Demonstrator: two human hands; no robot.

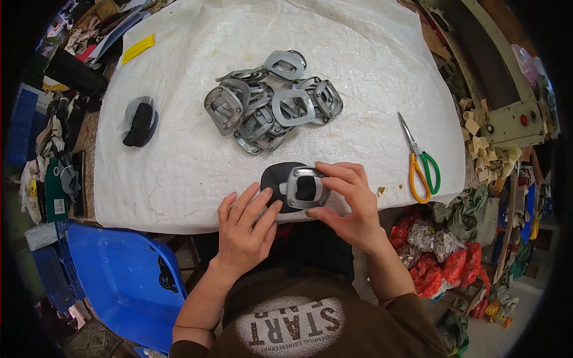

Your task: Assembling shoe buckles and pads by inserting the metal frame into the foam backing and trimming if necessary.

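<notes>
My right hand [348, 200] grips a grey metal frame [293, 190] with a squared opening, thumb below and fingers above. The frame lies over the right part of a black rounded pad [274, 179] at the table's near edge. My left hand [246, 230] has its fingers stretched out, their tips touching the pad's lower left side. Beyond the hands is a heap of similar grey metal frames [293, 107]. Off to the left lies a black piece with a clear plastic edge [142, 124]. Whether frame and pad are joined cannot be seen.
Scissors [413, 160] with orange and green handles lie at the right on the white woven sheet [370, 77]. A yellow strip [138, 49] is at the far left. A blue tub [119, 274] stands below the table's left edge. Red plastic bags [455, 268] sit at lower right.
</notes>
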